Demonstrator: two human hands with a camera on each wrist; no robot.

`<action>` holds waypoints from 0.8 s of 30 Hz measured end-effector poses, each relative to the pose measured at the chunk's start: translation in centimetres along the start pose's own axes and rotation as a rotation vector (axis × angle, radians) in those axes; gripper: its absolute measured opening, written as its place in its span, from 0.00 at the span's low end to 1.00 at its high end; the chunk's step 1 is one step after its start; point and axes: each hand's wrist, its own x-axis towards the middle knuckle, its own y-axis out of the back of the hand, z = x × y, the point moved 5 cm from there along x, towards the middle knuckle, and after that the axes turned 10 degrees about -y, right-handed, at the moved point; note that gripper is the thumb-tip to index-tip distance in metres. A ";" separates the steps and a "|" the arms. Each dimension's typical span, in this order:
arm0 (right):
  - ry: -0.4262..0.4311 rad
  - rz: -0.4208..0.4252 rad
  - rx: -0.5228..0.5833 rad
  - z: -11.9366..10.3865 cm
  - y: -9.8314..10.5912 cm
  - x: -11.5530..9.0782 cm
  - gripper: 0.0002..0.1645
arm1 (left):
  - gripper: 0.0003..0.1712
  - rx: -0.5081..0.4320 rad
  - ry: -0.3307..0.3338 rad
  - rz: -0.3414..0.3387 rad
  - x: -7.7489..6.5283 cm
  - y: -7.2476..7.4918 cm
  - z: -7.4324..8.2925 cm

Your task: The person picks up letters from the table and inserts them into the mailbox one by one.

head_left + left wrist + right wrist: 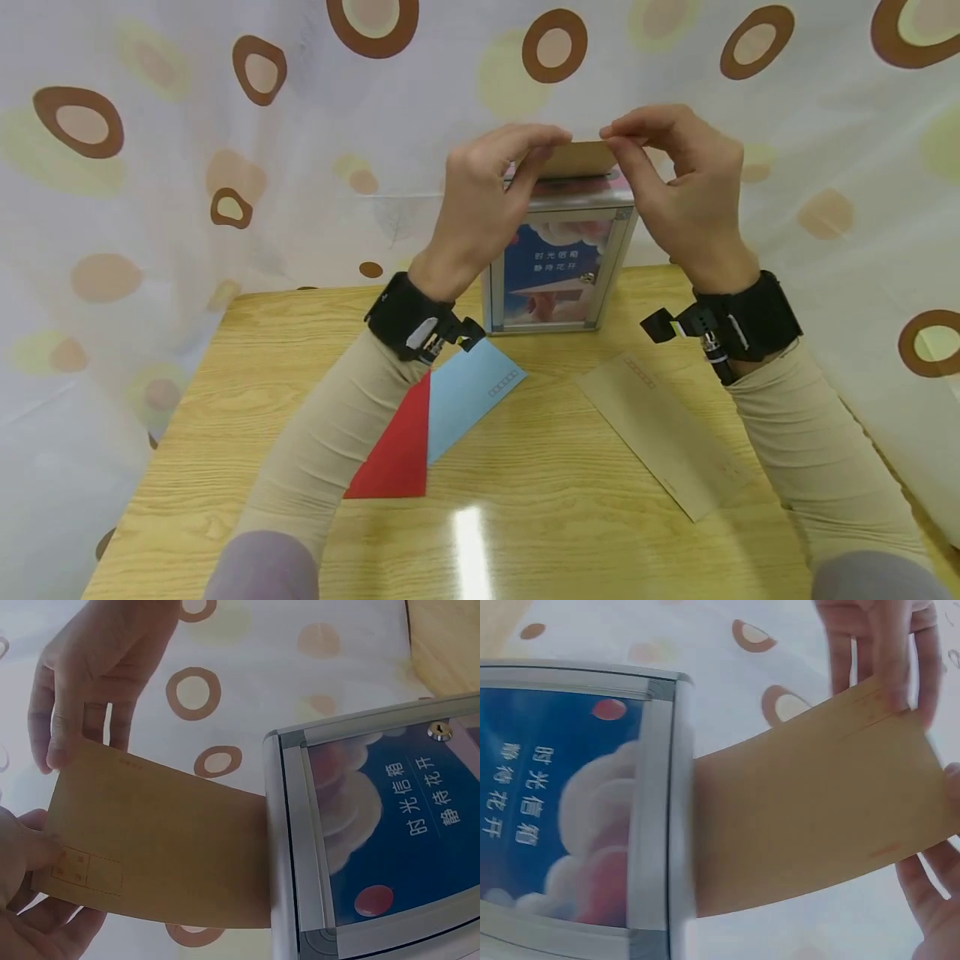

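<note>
A brown paper envelope (576,160) stands upright at the top of a letter box (558,267), its lower end inside the slot. My left hand (487,187) pinches one upper corner between thumb and fingers, and my right hand (686,187) pinches the other. In the left wrist view the envelope (165,832) bows slightly, with a printed stamp square near the left thumb. From the right wrist view, the rest of the envelope (817,802) disappears past the box's metal edge (679,810). The box has a silver frame, a blue pictured door with white characters and a small lock (440,731).
On the wooden table (300,358) lie a red envelope (401,450) and a light blue envelope (472,400), partly under my left forearm. Another brown envelope (663,433) lies on the right, near my right forearm. A patterned curtain (300,167) hangs close behind the box.
</note>
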 end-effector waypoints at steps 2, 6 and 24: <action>0.056 0.032 -0.081 -0.3 0.0 0.1 0.06 | 0.13 0.032 -0.006 -0.020 -0.1 -0.2 -0.3; 0.167 0.050 -0.225 0.1 -0.3 -0.1 0.07 | 0.15 0.101 0.004 -0.086 -0.5 -0.7 -0.8; 0.000 -0.207 -0.405 6.6 -2.3 -0.6 0.14 | 0.17 0.189 0.073 -0.166 -3.0 -1.2 -1.2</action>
